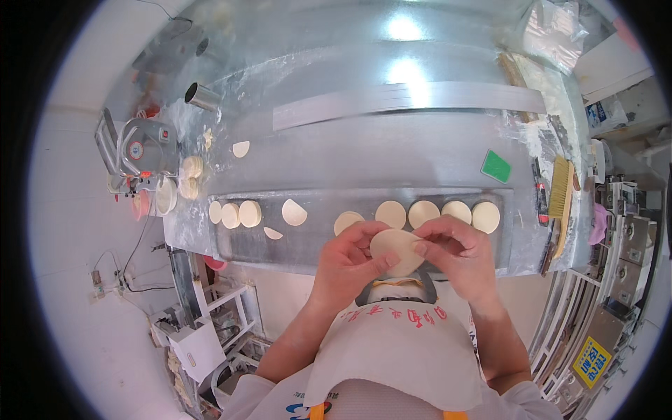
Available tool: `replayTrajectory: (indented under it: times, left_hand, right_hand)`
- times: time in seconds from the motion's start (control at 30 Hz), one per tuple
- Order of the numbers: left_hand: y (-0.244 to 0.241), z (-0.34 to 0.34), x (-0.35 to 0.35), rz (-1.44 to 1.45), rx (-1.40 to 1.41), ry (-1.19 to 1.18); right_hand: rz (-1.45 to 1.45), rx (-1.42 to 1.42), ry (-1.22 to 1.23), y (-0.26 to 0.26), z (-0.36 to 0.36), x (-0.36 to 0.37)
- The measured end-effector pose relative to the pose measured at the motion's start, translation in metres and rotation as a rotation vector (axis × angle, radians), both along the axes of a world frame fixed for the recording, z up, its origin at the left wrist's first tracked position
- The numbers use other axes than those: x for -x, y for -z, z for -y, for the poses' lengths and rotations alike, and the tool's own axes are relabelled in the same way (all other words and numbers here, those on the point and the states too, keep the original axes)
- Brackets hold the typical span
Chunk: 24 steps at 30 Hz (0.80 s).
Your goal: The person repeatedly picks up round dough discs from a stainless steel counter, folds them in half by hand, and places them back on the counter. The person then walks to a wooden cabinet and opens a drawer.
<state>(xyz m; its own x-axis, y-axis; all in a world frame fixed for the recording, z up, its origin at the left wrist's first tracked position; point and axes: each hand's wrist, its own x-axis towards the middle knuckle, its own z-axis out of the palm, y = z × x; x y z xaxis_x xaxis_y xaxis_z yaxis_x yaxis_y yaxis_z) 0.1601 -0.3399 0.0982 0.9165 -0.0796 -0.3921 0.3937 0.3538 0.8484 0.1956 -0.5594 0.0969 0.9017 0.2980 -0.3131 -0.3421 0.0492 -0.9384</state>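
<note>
Between both hands I hold a round, flat dough wrapper (395,251) above the front edge of the table. My left hand (354,254) grips its left side, thumb on top. At its right edge, the thumb and fingers of my right hand (457,252) pinch it. Just beyond my hands stands a row of round dough stacks, among them one stack (390,214) and another at the right end (485,217). A further disc (348,221) is partly hidden by my left hand. Left of it lie a cut dough round (294,212) and a small dough offcut (273,233).
More dough stacks (250,213) stand at left, near a metal machine (147,147). A steel cup (202,96) lies on its side. Farther back stretches a long metal strip (409,102). A green scraper (496,166), a utility knife (541,194) and a bristle brush (562,199) lie at right.
</note>
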Motion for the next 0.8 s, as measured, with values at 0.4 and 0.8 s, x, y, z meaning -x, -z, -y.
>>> replayTrajectory:
  times: [0.4,0.8]
  left_hand:
    - [-0.015,0.038,0.019,0.551,-0.814,-0.165]
    - [-0.075,0.033,0.047,0.13,-0.329,-0.081]
  right_hand:
    - [-0.053,-0.11,0.154,-0.03,-0.012,0.029]
    - [0.055,-0.175,0.118,-0.039,-0.01,0.043]
